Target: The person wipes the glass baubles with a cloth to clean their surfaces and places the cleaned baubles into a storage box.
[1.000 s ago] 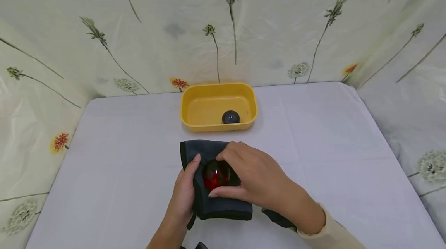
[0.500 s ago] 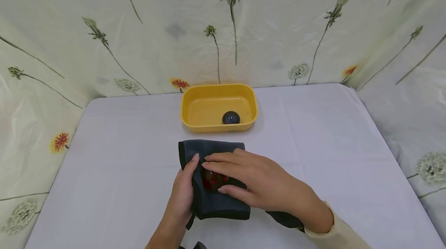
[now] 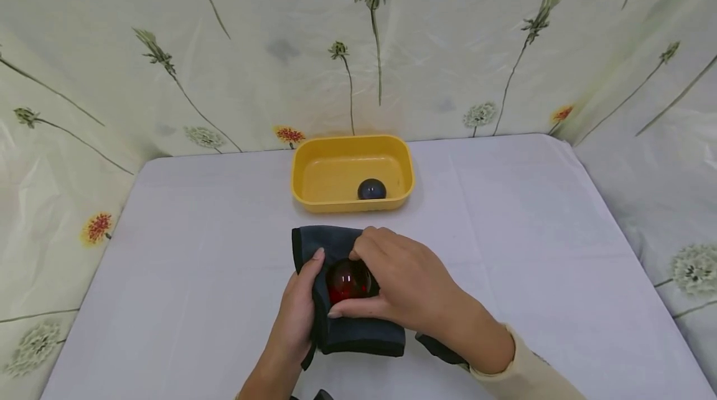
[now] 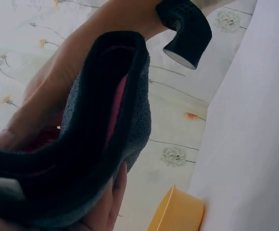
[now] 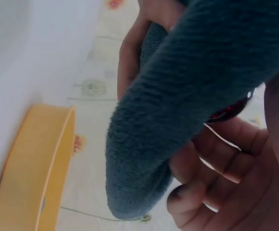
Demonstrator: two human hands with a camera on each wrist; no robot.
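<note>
A folded dark blue-grey cloth point(image 3: 364, 333) with black edging lies across my left hand point(image 3: 295, 313), whose thumb presses on its left side. On the cloth sits a shiny, see-through red ball point(image 3: 344, 282). My right hand point(image 3: 411, 285) grips the ball from the right, thumb at its near side and fingers at its far side. In the left wrist view the folded cloth point(image 4: 108, 139) droops over the left fingers, showing a pink lining. Its fuzzy outer face point(image 5: 178, 106) hides most of the red ball point(image 5: 231, 110) in the right wrist view.
Beyond the hands, a yellow rectangular tub point(image 3: 316, 206) stands on the white-covered table point(image 3: 521, 213). A dark glossy ball point(image 3: 372, 189) lies inside it, near the front right. Flower-printed sheeting point(image 3: 269, 45) rises behind and on both sides.
Half a second ago the right fingers lay over the top of the ball; now they are back round its right side, as one second ago. The left hand keeps its hold on the cloth.
</note>
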